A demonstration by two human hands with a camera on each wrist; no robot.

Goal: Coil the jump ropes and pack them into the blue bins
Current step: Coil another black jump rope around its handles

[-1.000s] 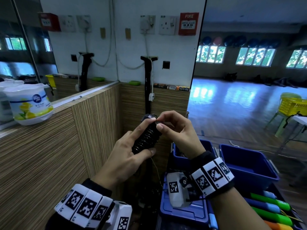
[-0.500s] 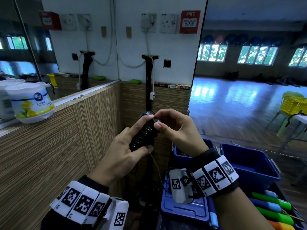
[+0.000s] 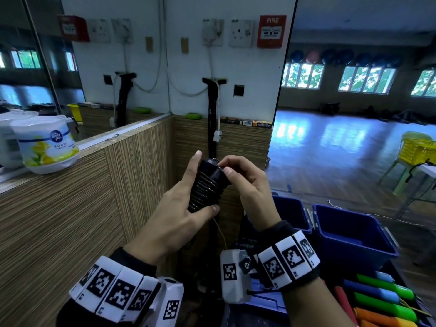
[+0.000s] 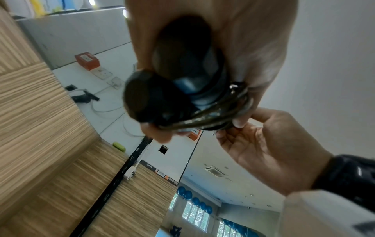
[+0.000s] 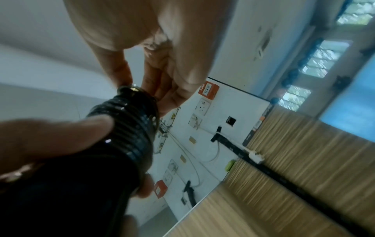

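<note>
A black jump rope (image 3: 205, 185) is held at chest height, its two handles side by side with thin cord wound round them in tight turns. My left hand (image 3: 188, 197) grips the bundle from the left, thumb under it and forefinger stretched up its side. My right hand (image 3: 236, 175) pinches the cord at the bundle's top end. The left wrist view shows the handle ends and cord loops (image 4: 202, 115) close up. In the right wrist view the wound handles (image 5: 129, 128) fill the lower left. Two blue bins (image 3: 349, 234) (image 3: 290, 215) stand below to the right.
A wood-grain partition (image 3: 94, 197) runs along the left, with a room-freshener tub (image 3: 47, 143) on its ledge. Coloured jump-rope handles (image 3: 382, 296) lie in a tray at bottom right. A blue lid (image 3: 264, 305) sits under my right wrist. Open gym floor stretches beyond.
The bundle has tilted more upright and my left forefinger has straightened along it. My right fingers have shifted to the top end of the handles.
</note>
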